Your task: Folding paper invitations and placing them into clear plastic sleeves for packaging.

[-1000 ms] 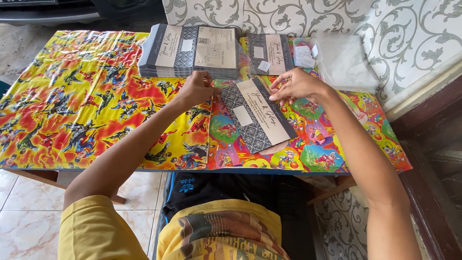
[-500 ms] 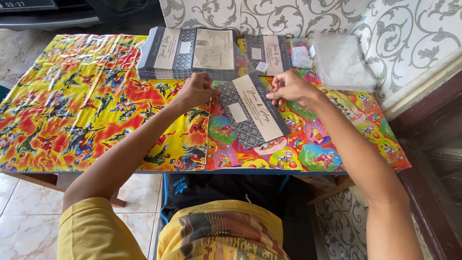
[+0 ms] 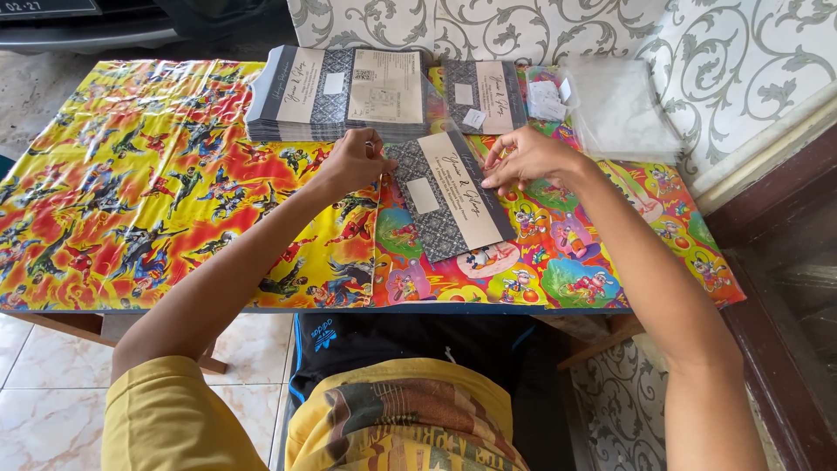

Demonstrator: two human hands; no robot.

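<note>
The left hand (image 3: 353, 161) is curled, its fingertips pinching the upper left corner of a grey patterned invitation card (image 3: 449, 196) that lies tilted on the bench (image 3: 131, 201). The right hand (image 3: 523, 157) is loosely spread, fingers bent down and resting on the card's cream strip near its upper right edge. The card sits between the two hands and runs down toward the person from them, flat on a bright cartoon-print cover.

Just beyond the left hand, a stack of the same cards (image 3: 336, 92) lies along the far edge of the bench. Beyond the right hand is a smaller pile of cards in clear sleeves (image 3: 484, 94), and farther out to the right of that hand a heap of empty clear plastic sleeves (image 3: 619, 109) rests against the patterned wall. Both forearms reach in from the near edge, over the person's yellow shirt.
</note>
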